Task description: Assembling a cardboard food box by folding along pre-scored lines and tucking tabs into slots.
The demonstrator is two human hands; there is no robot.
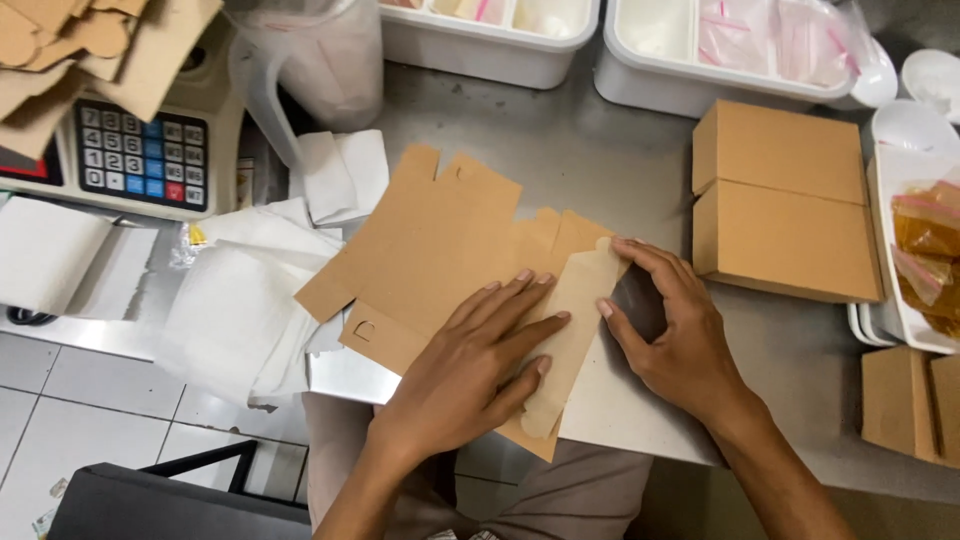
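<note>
A flat brown cardboard box blank (435,240) lies on the steel counter (590,150) in front of me. My left hand (470,370) presses down flat on its near part, fingers spread. My right hand (675,335) holds the edge of a folded-over flap (570,320) of the same blank, thumb and fingers pinching it near the right side.
Two folded brown boxes (780,200) stand to the right, more brown boxes (910,400) at the near right. White paper sheets (250,300) lie left. A weighing scale (140,155), clear jug (315,60), white bins (500,35) and a tray of sauce bags (925,250) ring the counter.
</note>
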